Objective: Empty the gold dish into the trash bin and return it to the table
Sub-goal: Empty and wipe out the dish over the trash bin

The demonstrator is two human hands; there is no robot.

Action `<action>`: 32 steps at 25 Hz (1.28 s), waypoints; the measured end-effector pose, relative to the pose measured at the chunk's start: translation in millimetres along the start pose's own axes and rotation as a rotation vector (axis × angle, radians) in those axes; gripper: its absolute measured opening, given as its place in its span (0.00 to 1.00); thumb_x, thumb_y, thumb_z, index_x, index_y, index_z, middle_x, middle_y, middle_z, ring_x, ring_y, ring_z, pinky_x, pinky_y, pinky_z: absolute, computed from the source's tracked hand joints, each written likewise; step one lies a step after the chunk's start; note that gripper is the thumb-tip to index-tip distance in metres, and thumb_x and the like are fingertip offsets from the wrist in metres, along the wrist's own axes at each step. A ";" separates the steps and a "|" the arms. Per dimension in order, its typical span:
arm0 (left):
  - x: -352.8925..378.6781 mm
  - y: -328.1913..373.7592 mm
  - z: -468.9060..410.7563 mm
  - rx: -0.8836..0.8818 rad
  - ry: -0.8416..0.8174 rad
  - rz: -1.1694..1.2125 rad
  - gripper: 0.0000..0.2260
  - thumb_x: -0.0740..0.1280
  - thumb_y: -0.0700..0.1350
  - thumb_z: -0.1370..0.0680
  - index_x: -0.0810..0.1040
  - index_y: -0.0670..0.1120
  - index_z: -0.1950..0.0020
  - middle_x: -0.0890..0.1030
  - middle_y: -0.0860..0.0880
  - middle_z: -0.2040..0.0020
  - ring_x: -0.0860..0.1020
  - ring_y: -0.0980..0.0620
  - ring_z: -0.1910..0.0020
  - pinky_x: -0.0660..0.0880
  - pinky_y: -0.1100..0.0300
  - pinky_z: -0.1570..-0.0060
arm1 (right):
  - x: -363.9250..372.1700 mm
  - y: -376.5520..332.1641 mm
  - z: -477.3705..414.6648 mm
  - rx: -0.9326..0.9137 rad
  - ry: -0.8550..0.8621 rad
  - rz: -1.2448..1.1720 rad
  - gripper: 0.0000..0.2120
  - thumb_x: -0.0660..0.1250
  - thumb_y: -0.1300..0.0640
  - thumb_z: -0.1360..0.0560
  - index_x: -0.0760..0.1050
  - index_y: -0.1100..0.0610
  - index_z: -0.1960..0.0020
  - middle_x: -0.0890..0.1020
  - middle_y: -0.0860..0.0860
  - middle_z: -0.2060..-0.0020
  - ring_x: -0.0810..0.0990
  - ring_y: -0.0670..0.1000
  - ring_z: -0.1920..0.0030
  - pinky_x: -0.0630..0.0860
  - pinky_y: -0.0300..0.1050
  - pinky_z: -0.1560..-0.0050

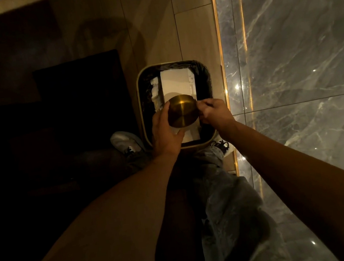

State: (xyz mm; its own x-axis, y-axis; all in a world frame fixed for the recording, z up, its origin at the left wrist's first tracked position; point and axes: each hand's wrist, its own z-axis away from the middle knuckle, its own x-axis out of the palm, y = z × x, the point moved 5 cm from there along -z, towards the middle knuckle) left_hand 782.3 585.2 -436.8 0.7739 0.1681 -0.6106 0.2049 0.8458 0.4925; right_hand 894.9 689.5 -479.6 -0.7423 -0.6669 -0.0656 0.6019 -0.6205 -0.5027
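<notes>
The gold dish (182,111) is turned bottom-up over the trash bin (143,103), with its round brushed base facing me. My left hand (164,131) grips its left side and my right hand (211,111) pinches its right rim. The bin is rectangular with a pale rim and a dark liner. White paper (177,83) and crumpled tissue lie inside it. The dish's inside is hidden from view.
The bin stands on a wooden floor next to a gold strip (218,35) and a grey marble wall (300,57). A dark mat (81,87) lies to the left. My two shoes (124,142) and grey trousers are just below the bin.
</notes>
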 end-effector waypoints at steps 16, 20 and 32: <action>3.8 15.8 -8.3 0.135 -0.117 -0.587 0.51 0.78 0.48 0.33 0.47 0.51 0.21 0.56 0.46 0.23 0.64 0.40 0.29 0.75 0.44 0.43 | -5.6 -16.0 5.1 0.047 -0.123 -0.032 0.12 0.57 0.67 0.23 0.74 0.68 0.44 0.75 0.61 0.51 0.76 0.59 0.48 0.75 0.60 0.39; 1.7 18.0 -12.2 0.169 -0.109 -0.685 0.50 0.77 0.52 0.33 0.47 0.53 0.21 0.60 0.43 0.27 0.66 0.41 0.32 0.75 0.45 0.46 | -8.2 -18.4 9.7 0.058 -0.217 -0.025 0.09 0.57 0.69 0.24 0.74 0.68 0.49 0.74 0.58 0.57 0.76 0.57 0.51 0.77 0.53 0.45; 1.9 11.3 -26.6 0.170 -0.130 -0.545 0.47 0.78 0.51 0.35 0.56 0.46 0.23 0.60 0.44 0.26 0.62 0.42 0.28 0.73 0.46 0.42 | -6.4 -13.6 25.9 -0.501 -0.076 0.700 0.23 0.60 0.64 0.24 0.66 0.60 0.29 0.74 0.61 0.36 0.73 0.58 0.35 0.73 0.52 0.36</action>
State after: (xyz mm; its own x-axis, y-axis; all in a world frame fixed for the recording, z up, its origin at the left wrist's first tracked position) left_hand 770.2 608.5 -448.9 0.5948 -0.3410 -0.7280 0.6792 0.6976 0.2281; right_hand 899.1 691.5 -450.0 -0.2170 -0.8645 -0.4534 0.6989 0.1867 -0.6904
